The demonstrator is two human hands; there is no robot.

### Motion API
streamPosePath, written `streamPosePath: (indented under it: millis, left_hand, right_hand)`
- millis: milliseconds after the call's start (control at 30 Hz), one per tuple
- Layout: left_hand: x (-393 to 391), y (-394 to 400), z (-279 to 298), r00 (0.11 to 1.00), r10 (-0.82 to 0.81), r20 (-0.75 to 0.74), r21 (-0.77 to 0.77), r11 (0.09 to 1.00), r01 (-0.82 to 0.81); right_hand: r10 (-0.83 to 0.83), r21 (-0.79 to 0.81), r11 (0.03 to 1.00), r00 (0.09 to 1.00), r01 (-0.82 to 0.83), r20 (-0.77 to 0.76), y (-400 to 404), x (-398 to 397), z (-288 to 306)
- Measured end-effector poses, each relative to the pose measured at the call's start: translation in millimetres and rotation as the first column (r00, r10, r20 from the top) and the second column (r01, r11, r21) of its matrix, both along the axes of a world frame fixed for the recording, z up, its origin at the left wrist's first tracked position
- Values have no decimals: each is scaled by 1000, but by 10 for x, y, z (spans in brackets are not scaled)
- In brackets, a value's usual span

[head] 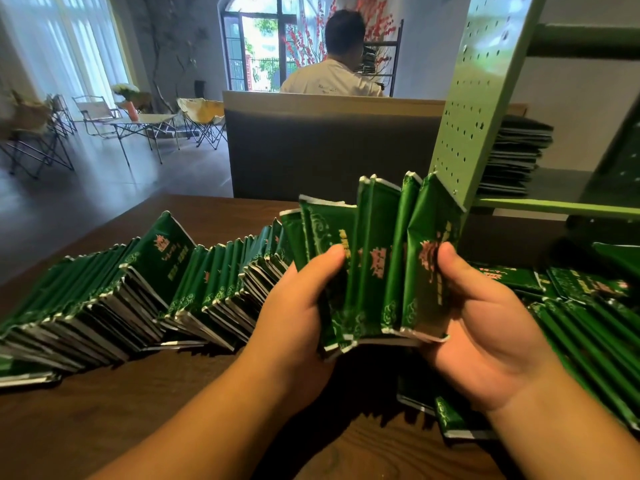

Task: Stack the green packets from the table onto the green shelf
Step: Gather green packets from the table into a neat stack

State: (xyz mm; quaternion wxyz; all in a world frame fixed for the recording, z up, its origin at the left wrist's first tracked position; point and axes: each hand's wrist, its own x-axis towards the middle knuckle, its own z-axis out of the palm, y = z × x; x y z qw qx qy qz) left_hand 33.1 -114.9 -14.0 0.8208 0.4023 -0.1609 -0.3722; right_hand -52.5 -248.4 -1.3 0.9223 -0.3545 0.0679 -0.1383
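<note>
— Background, far side of the room?
— A person in a white top (332, 79), back turned, stands behind a grey partition (329, 150) with a pale top edge. An arched window (263, 46) lies beyond, and red blossom branches (304, 43) show beside it.

— Left side?
— Folding chairs (204, 119) stand around a low folding table (145, 124). An orange vase with pale flowers (129, 98) stands behind that low table. Tall curtained windows (79, 39) line the wall. Grey floor (104, 178), glossy.

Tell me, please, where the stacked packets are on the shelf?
Head view, right: the stack lies on the shelf, behind its pegboard side.
</note>
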Motion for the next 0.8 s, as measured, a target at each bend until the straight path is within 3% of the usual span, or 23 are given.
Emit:
streamPosePath:
  millis: [100,233,567,800]
  left_hand:
    - [11,11,34,999,18,-42,-19,1000,-19]
    - [-11,15,49,1000,16,21,-15,1000,-16]
    - [-23,37,4,985,34,167,-18,999,-32]
    - [-47,34,47,964,121,239,-9,992,-122]
  right_hand:
    - [-100,-5,995,994,100,-35,-35,21,5]
    - [-138,-11,990,988,138,-70,-39,51,-10]
    - [-186,-39,982,977,182,-105,-22,58,-60]
    - [-211,-163,969,966,187,-149,-60,68,-93]
